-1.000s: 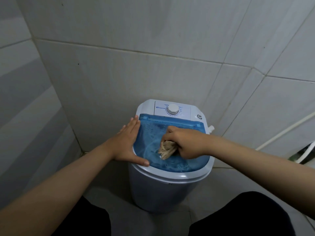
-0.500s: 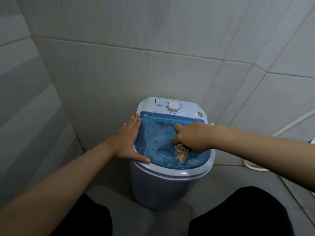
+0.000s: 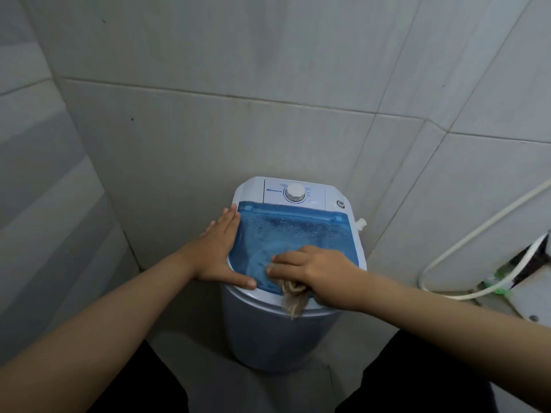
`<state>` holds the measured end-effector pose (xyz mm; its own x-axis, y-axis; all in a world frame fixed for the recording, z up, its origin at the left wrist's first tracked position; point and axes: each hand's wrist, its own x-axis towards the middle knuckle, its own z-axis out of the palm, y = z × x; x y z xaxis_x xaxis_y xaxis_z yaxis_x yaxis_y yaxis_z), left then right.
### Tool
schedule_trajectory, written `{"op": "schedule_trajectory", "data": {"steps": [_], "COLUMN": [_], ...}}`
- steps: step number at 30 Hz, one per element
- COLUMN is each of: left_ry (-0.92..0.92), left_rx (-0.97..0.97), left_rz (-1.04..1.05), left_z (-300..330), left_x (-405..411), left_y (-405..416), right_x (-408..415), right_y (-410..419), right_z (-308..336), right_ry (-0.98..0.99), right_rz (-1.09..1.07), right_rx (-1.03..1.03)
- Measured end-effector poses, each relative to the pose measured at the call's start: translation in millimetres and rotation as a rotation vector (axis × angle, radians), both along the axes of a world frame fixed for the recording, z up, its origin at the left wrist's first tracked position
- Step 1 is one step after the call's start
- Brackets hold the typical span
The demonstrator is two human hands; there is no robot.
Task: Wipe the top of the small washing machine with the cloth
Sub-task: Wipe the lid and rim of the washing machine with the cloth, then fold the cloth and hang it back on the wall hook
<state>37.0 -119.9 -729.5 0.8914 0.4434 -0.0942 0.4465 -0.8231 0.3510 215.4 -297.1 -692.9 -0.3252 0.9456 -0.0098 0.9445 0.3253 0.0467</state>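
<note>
The small washing machine point(image 3: 268, 332) stands against the tiled wall, white and grey with a clear blue lid point(image 3: 298, 231) that carries water drops. My left hand point(image 3: 217, 254) lies flat on the lid's left edge, fingers together, thumb along the front rim. My right hand point(image 3: 313, 272) presses a bunched beige cloth point(image 3: 293, 299) on the front of the lid. The cloth's frayed end hangs over the front rim. A white dial point(image 3: 295, 192) sits on the panel behind the lid.
Grey tiled walls close in behind and to the left. A white hose point(image 3: 465, 242) loops along the wall and floor at the right, beside a dark opening point(image 3: 533, 260). My dark-clad knees point(image 3: 417, 383) frame the machine at the bottom.
My right hand has dragged the cloth from the lid's right side toward the front edge, so the frayed end now hangs over the rim. My left hand has stayed in place.
</note>
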Motion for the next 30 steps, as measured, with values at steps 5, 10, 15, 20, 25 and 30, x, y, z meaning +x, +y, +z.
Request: {"op": "schedule_trajectory", "data": {"steps": [5, 10, 15, 20, 25, 30], "left_ry": [0.000, 0.030, 0.061, 0.089, -0.294, -0.675], "left_rx": [0.001, 0.024, 0.014, 0.012, -0.122, -0.561], "left_rz": [0.004, 0.003, 0.006, 0.028, 0.176, 0.162], "left_z": [-1, 2, 2, 10, 40, 63], "left_x": [-1, -2, -2, 3, 38, 113], "left_y": [-1, -1, -1, 2, -3, 2], "right_x": [25, 54, 80, 87, 82, 100], "right_y": [-20, -41, -49, -27, 11, 55], "right_z": [-8, 3, 29, 56, 68, 55], "right_ry": [0.010, -0.048, -0.138, 0.195, 0.892, 1.309], "right_rz": [0.097, 0.095, -0.014, -0.373, -0.517, -0.524], "right_rx": [0.043, -0.022, -0.132, -0.093, 0.116, 0.086]}}
